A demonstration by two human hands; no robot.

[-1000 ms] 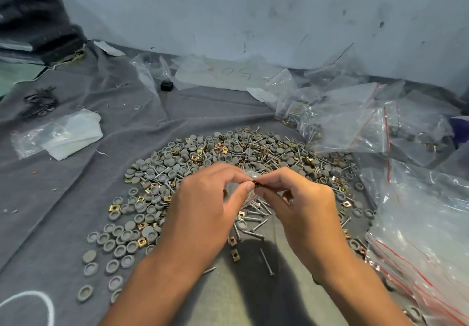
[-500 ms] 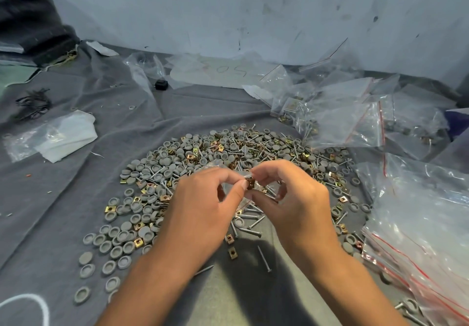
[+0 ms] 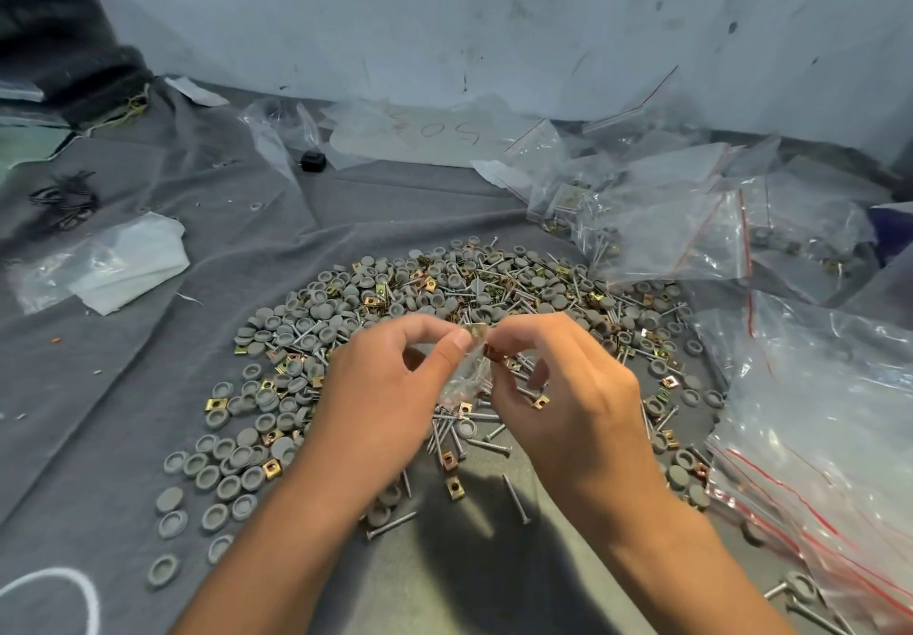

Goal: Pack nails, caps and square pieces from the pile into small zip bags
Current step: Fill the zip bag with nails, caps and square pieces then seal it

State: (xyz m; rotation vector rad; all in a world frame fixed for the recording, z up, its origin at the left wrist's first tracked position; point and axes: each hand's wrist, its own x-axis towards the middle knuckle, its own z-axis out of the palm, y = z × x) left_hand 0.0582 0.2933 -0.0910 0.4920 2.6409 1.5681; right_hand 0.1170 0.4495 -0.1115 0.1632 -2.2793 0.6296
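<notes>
A wide pile (image 3: 444, 298) of grey round caps, steel nails and brass square pieces lies on a grey cloth. Above its near part both hands meet. My left hand (image 3: 380, 397) pinches the top of a small clear zip bag (image 3: 467, 377) between thumb and forefinger. My right hand (image 3: 568, 402) pinches brass square pieces (image 3: 491, 352) at the bag's mouth, with one square piece (image 3: 477, 333) showing at the bag's top edge. The bag hangs down between the two hands. Its contents are hard to make out.
Filled clear zip bags (image 3: 667, 234) with red seals are heaped at the back right. A stack of larger bags (image 3: 830, 417) lies at the right edge. Crumpled plastic and white paper (image 3: 113, 264) sit at the left. A wall runs along the back.
Both hands have stayed together over the pile. The small bag now hangs visibly between them, and the right fingers have shifted at the bag's mouth with the square pieces.
</notes>
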